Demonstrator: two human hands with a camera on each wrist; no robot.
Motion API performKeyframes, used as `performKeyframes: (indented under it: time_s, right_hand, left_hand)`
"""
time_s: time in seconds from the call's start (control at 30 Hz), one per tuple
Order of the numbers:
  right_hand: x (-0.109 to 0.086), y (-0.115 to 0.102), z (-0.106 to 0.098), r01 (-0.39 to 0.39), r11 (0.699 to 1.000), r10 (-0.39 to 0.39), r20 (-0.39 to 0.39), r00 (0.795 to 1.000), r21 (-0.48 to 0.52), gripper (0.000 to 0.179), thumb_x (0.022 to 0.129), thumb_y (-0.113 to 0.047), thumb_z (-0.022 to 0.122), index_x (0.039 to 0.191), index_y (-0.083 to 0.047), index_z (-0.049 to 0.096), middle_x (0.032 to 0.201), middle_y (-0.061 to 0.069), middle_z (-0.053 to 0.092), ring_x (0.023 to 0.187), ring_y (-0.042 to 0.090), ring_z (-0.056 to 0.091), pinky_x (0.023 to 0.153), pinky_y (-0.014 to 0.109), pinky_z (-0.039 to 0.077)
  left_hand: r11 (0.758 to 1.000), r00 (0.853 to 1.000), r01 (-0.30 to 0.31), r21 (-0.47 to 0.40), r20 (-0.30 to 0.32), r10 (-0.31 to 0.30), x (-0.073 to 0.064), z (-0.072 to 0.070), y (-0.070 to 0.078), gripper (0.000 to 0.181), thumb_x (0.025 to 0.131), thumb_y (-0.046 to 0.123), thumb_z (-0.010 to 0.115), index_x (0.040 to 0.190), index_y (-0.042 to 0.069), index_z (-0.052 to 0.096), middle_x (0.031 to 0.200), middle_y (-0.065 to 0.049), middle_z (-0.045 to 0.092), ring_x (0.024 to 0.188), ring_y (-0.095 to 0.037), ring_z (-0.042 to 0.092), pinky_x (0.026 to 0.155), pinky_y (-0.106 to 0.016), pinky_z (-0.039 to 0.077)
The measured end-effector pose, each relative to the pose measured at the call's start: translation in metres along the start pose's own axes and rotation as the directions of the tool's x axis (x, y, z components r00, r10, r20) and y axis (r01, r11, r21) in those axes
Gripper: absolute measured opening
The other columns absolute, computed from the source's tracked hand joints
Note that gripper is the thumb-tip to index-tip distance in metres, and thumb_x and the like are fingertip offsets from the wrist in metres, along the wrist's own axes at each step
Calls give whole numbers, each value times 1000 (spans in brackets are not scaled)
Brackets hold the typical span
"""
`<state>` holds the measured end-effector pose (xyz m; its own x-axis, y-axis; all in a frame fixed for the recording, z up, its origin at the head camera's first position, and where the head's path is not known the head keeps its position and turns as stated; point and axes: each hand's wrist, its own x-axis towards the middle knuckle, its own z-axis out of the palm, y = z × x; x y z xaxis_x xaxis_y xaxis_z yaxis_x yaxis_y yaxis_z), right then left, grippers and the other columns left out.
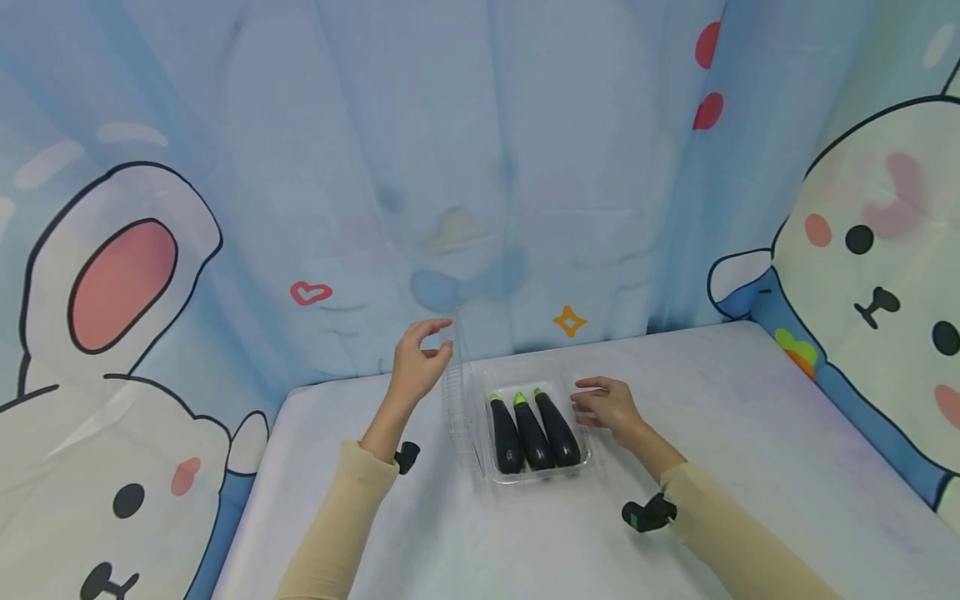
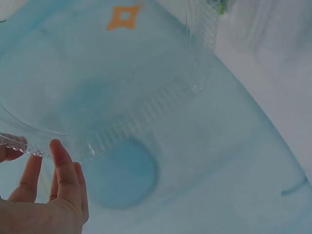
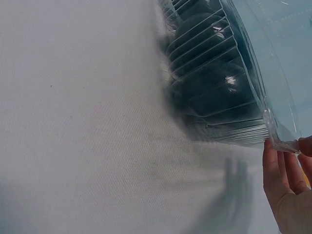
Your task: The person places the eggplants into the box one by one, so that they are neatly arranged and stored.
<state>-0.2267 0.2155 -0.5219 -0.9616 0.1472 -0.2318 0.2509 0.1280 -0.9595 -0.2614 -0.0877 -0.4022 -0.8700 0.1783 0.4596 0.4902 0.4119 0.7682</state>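
A clear plastic clamshell box (image 1: 501,478) stands on the table with its hinged lid (image 1: 459,417) raised on the left side. Inside the box lie three dark eggplants (image 1: 534,437) with green stem ends, side by side. My left hand (image 1: 418,367) pinches the lid's edge between thumb and fingers; the left wrist view shows the ribbed wall of the lid (image 2: 141,114) by the fingertips. At the box's right side, my right hand (image 1: 611,408) grips the rim, thumb above and fingers beneath, as the right wrist view shows at the box's corner (image 3: 270,122).
A white cloth covers the table (image 1: 720,417). Behind it hangs a blue curtain (image 1: 570,167) printed with cartoon animals, standing close to the table's back edge. A dark wrist device (image 1: 649,512) sits under the right forearm, and another (image 1: 407,457) is at the left wrist.
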Motion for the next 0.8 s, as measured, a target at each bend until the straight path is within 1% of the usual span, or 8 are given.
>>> performKeyframes:
  time_s: [0.17,0.4,0.57,0.73,0.8]
  right_hand:
    - [-1,-2,1,-9,1000,9,0,1000,-4,40,95,-4,59,133,8,52,118,26,64,96,24,69,75,34,59]
    - [-1,-1,1,1,1000,-1,14,1000,5,40,95,-3,60,133,8,52,118,26,65,94,21,69,76,35,58]
    - [1,1,0,2,1000,-2,2,1000,11,40,94,-3,59,132,9,52,118,26,65,92,23,70,74,36,59]
    - [2,1,0,2,1000,-2,-7,1000,4,40,94,-4,58,132,8,52,121,28,63,95,26,70,74,36,59]
    - [1,0,-1,-2,1000,2,0,1000,-1,40,95,-4,57,132,8,53,122,28,62,96,26,69,75,36,59]
  left_hand:
    - [1000,1000,16,-16,7,-16,1,5,2,33,91,2,63,124,3,66,127,-14,59,122,-29,54,87,-39,55]
    - [999,1000,-17,-30,15,17,3,13,4,34,91,3,63,125,2,66,128,-15,58,122,-31,54,87,-40,55]
    - [999,999,-23,-45,21,24,3,17,7,34,91,2,64,125,3,66,128,-16,58,121,-34,54,88,-41,55]
    - [998,999,-32,-50,27,33,3,20,10,33,92,3,64,125,4,66,127,-16,58,120,-34,55,87,-39,55]
    - [998,999,-38,-54,31,40,3,21,10,33,92,3,64,125,4,66,128,-16,57,120,-35,54,87,-40,55]
